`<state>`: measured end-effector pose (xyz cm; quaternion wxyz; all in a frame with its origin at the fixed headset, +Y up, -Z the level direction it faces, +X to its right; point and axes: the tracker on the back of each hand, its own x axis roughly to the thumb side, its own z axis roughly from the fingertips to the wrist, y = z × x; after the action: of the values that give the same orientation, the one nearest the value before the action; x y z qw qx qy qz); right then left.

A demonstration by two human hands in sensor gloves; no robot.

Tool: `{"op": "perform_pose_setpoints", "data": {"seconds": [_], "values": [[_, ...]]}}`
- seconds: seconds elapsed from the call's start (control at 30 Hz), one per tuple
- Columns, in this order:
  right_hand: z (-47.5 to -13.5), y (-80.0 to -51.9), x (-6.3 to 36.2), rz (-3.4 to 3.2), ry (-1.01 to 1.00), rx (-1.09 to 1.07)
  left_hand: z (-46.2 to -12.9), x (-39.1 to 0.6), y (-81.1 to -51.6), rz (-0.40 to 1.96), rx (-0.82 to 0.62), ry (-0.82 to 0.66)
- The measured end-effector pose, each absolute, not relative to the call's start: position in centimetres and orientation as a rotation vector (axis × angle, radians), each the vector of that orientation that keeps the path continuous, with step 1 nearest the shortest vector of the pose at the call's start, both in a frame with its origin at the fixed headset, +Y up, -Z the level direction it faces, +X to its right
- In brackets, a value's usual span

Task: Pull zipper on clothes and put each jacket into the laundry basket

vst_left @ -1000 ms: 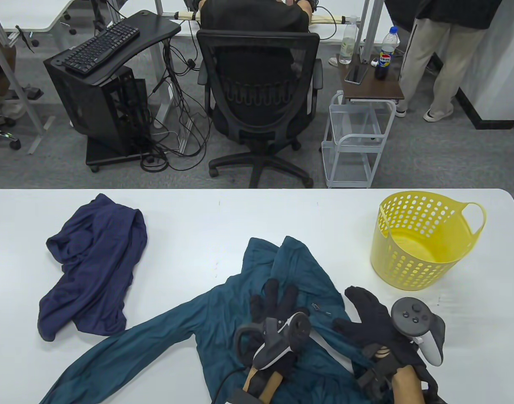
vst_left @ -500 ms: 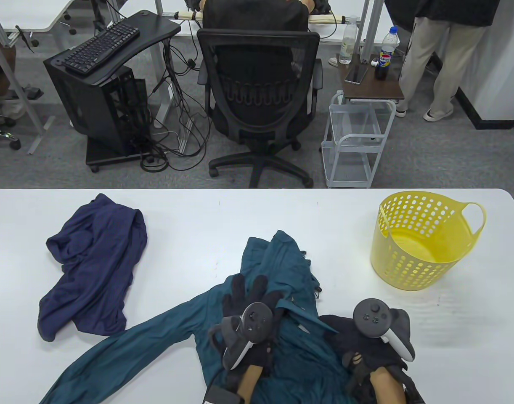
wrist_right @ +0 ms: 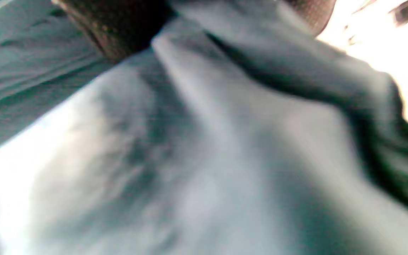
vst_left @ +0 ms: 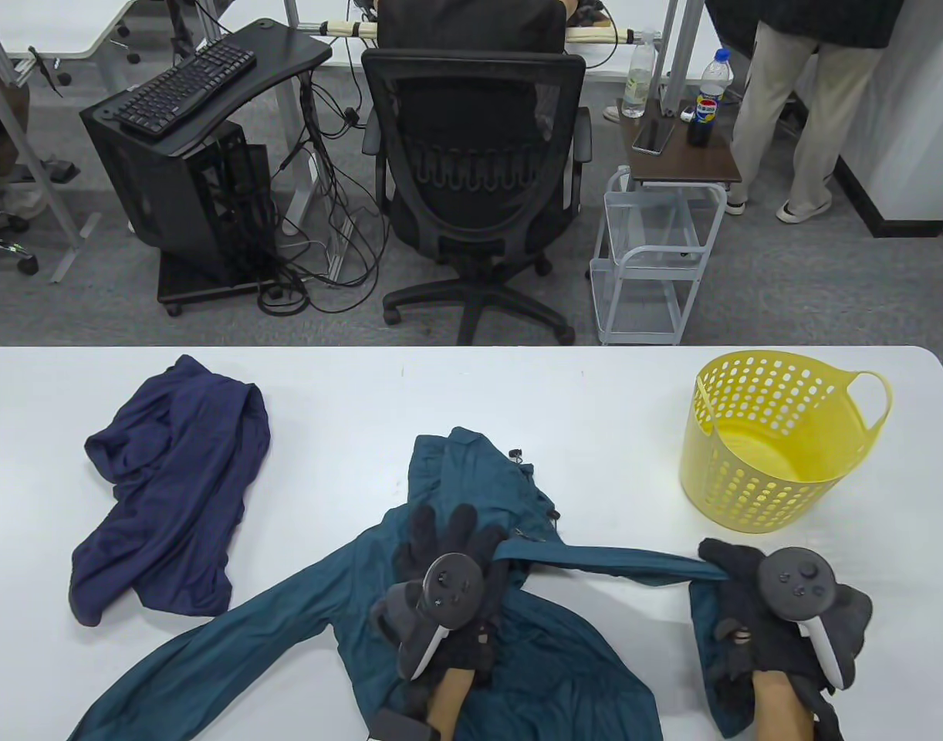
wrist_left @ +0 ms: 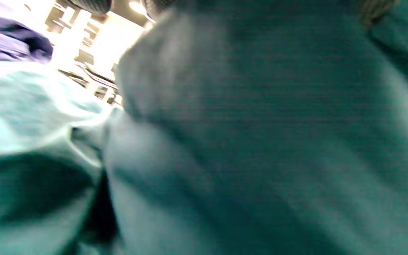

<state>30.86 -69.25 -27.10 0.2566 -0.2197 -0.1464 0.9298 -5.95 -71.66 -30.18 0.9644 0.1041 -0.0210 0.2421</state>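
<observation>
With the left hand laid spread on the teal jacket and its hem gripped by the right hand, the taut edge between them could be slipped or the zipper missed.

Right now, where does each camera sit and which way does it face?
Table view: high, looking down across the white table; both hands show, left hand on the teal jacket, right hand gripping its edge near the yellow basket.
Left wrist view: pressed close to blurred teal cloth; navy jacket top left.
Right wrist view: close on cloth; dark glove at top.
All three share the teal jacket.
</observation>
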Motion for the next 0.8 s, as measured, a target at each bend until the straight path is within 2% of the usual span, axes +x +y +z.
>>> {"op": "perform_pose_setpoints", "data": {"seconds": [0.07,0.1,0.13,0.17,0.23,0.27,0.33,0.43,0.57,0.7,0.8], "values": [[-25.7,-68.1,31.9,2.416,-0.707,-0.714,-30.1,-4.2,-71.8,0.457,0.092,-0.210],[-25.1,-67.5,32.4,2.412,-0.779,-0.734,-30.0,-3.3,-72.0,0.432,0.005,-0.309],[-24.9,-67.4,32.6,2.428,-0.762,-0.737,-29.9,-2.9,-72.1,0.413,-0.040,-0.345],[-24.8,-67.4,32.9,2.460,-0.656,-0.730,-29.8,-2.5,-72.1,0.384,-0.083,-0.375],[-25.3,-68.0,32.9,2.479,-0.373,-0.714,-29.8,-2.5,-72.1,0.361,-0.069,-0.382],[-25.7,-68.7,32.5,2.469,-0.174,-0.663,-29.9,-3.0,-72.0,0.373,-0.049,-0.355],[-26.6,-69.7,31.2,2.461,0.029,-0.554,-30.1,-4.2,-71.8,0.426,-0.013,-0.286],[-27.9,-70.6,27.9,2.543,0.142,-0.359,-30.6,-6.3,-72.0,0.505,0.041,-0.118],[-29.4,-72.6,22.4,2.597,0.254,-0.020,-31.5,-7.6,-73.2,0.439,-0.007,-0.015],[-30.4,-75.7,17.9,2.549,0.514,0.269,-32.4,-6.6,-75.3,0.387,-0.146,-0.073],[-30.5,-76.9,17.0,2.558,0.662,0.276,-32.4,-5.2,-76.2,0.293,-0.251,-0.140]]}}
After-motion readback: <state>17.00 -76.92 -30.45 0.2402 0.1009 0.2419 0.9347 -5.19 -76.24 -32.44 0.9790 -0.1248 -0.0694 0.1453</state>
